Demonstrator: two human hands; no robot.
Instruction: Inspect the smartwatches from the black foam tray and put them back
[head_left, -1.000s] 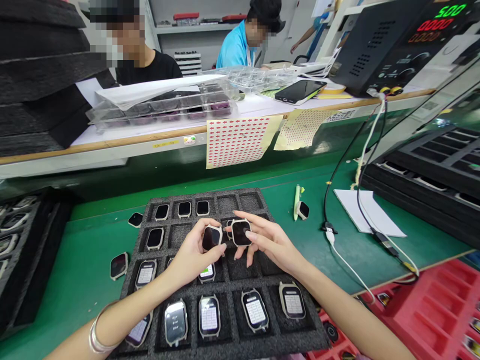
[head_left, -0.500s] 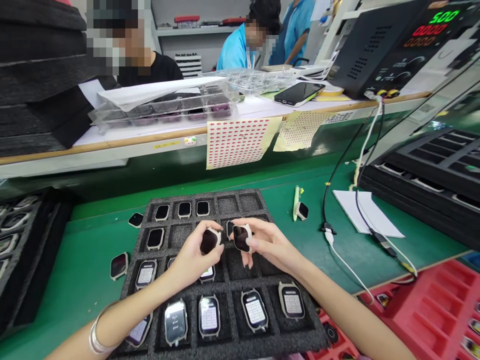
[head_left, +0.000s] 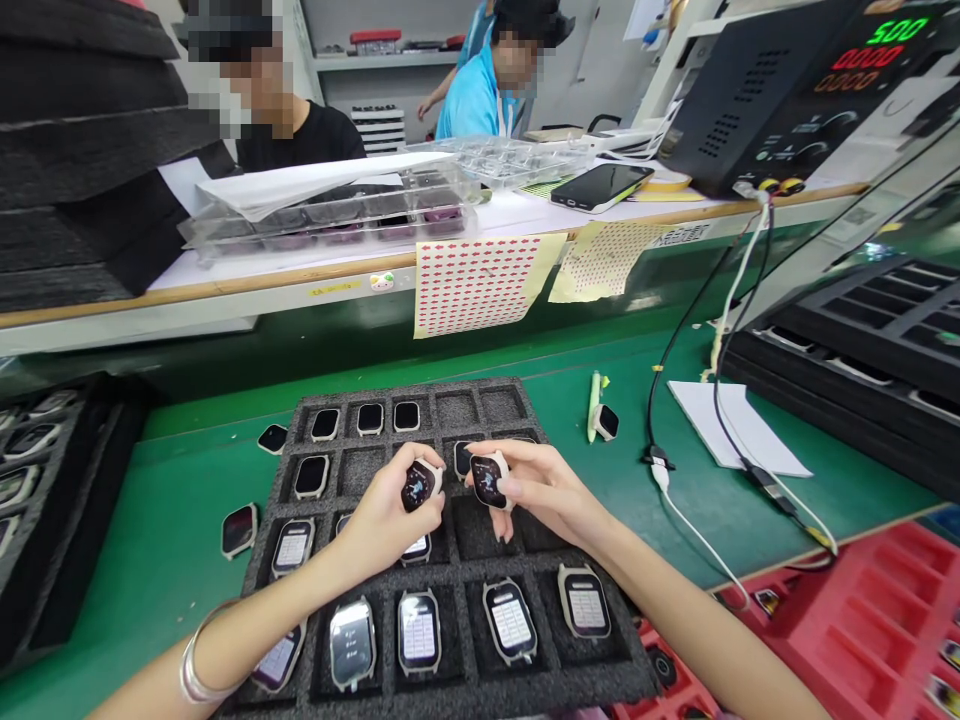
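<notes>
My left hand [head_left: 401,500] grips a smartwatch body [head_left: 418,485] by its edges, its screen lit with a small graphic. Beside it, my right hand [head_left: 544,485] pinches a second smartwatch body [head_left: 489,480], whose dark screen shows faint marks. Both are held just above a grey foam tray [head_left: 465,400]. Several strapless watches sit in the tray's compartments. In the front row, a watch [head_left: 418,632] and its neighbours show bright white screens, while a watch [head_left: 324,425] at the back has a dark one. My hands and forearms hide part of the middle rows.
Loose watches [head_left: 238,530] lie left of the tray. Another watch [head_left: 605,422] rests by a green pen [head_left: 594,405]. Cables [head_left: 660,470] run down at right near white paper [head_left: 739,425]. Black foam trays [head_left: 847,370] and red trays [head_left: 862,640] stand right. Two people sit opposite.
The screen of the watch in my left hand has lit up; faint marks now show on the right one. My right hand has shifted slightly right. A standing person behind has moved left.
</notes>
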